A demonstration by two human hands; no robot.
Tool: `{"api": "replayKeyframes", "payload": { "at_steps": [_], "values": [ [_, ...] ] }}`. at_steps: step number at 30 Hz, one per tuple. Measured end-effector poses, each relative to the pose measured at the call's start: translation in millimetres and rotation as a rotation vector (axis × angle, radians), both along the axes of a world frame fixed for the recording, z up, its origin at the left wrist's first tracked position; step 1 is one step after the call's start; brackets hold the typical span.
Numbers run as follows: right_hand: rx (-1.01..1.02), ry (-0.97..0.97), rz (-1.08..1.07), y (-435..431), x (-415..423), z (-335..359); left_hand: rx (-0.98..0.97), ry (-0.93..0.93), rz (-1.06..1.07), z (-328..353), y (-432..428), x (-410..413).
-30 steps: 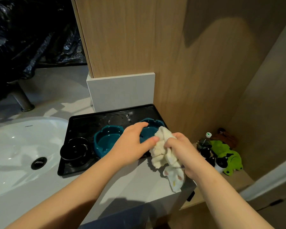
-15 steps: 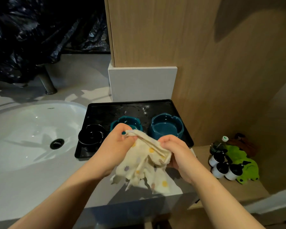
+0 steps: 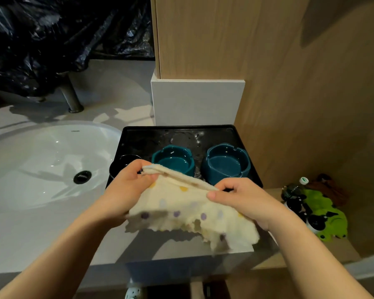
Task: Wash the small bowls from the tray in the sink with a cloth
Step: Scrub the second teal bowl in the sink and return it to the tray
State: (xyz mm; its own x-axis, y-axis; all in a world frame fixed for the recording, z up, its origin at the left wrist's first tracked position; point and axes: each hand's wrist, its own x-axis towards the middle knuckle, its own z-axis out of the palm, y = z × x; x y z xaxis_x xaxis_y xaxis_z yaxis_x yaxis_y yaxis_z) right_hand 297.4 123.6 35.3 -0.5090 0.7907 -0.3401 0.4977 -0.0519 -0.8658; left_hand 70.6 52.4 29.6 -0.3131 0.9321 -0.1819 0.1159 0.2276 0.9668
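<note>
I hold the cloth (image 3: 181, 210) stretched between both hands above the counter's (image 3: 52, 234) front edge, just before the tray (image 3: 181, 131). My left hand (image 3: 127, 190) pinches its upper left corner, and my right hand (image 3: 246, 201) grips the top hem at the right. That hem, the long axis, runs left to right and slopes down rightward, while the rest hangs toward me. The tray's right rim sits close to the wood wall (image 3: 300, 104). Open room lies left, over the sink (image 3: 41, 158). The black bowl (image 3: 122, 161), middle bowl (image 3: 173, 158) and right bowl (image 3: 225, 162) stand along the tray's front, the black one half hidden by my left hand.
</note>
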Motion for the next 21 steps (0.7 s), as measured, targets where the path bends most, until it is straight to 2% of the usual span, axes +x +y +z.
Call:
{"api": "replayKeyframes", "payload": {
  "at_steps": [2,4,6,8,9,10,12,14,17,20,21],
  "values": [
    [-0.037,0.038,0.002,3,1,2,-0.023,-0.066,0.011,2,-2,-7],
    [-0.145,0.103,0.080,0,4,5,-0.033,-0.207,0.013,2,-9,-15],
    [-0.320,0.272,0.130,0,10,11,-0.083,-0.378,-0.070,3,-18,-25],
    [-0.457,0.392,0.119,5,17,18,-0.171,-0.412,-0.194,-1,-25,-37],
    [-0.434,0.357,0.113,7,18,17,-0.222,-0.363,-0.218,-4,-26,-39],
    [-0.329,0.226,0.120,8,17,13,-0.260,-0.283,-0.221,-9,-27,-39],
    [-0.075,-0.125,0.155,9,11,-1,-0.302,-0.052,-0.210,-16,-24,-34],
    [0.092,-0.279,0.184,8,4,-16,-0.281,0.200,-0.203,-29,-21,-29],
    [0.336,-0.171,0.103,1,2,-30,-0.148,0.462,-0.171,-40,-23,-27],
    [0.692,-0.084,0.024,-4,6,-40,0.282,0.755,-0.249,-43,-27,-32],
    [0.784,-0.103,0.065,-5,7,-43,0.330,0.822,-0.313,-41,-29,-31]
  ]
}}
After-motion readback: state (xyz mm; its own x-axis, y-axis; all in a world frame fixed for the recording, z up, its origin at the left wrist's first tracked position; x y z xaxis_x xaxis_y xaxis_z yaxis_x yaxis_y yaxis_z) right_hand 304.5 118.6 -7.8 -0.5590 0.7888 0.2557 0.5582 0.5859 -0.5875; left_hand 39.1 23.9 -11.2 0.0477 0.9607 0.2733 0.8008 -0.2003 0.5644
